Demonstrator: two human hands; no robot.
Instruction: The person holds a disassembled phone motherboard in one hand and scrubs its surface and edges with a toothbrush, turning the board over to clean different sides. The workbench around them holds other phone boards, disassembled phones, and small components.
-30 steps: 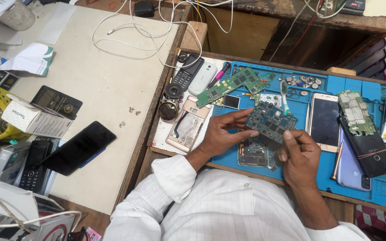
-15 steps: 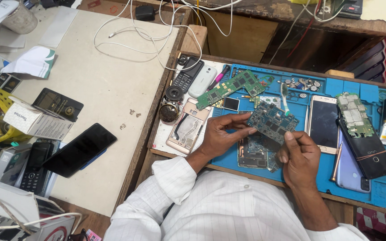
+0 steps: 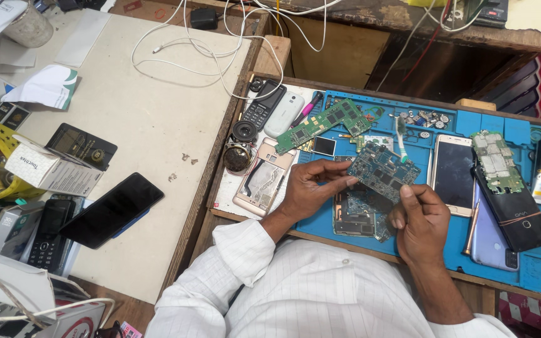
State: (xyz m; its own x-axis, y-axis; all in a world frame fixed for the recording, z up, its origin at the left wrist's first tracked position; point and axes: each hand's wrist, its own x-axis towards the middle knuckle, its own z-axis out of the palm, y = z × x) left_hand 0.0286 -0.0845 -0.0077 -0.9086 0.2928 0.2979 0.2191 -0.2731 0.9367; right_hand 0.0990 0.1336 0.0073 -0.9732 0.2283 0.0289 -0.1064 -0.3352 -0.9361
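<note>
A mobile phone repair workshop: a blue repair mat (image 3: 536, 275) on the wooden counter (image 3: 195, 206) is strewn with green circuit boards (image 3: 324, 122), an opened phone frame (image 3: 264, 178), smartphones (image 3: 452, 170) and a tray of small screws (image 3: 430, 117). To the left, a pale counter (image 3: 151, 125) carries more handsets (image 3: 111, 209), small boxes (image 3: 51, 170) and tangled white charging cables (image 3: 220, 44).

Circuit board (image 3: 382, 170) above mat (image 3: 536, 272), long board (image 3: 322, 122) behind it, smartphone (image 3: 453, 171) right, phone frame (image 3: 264, 178) left
</note>
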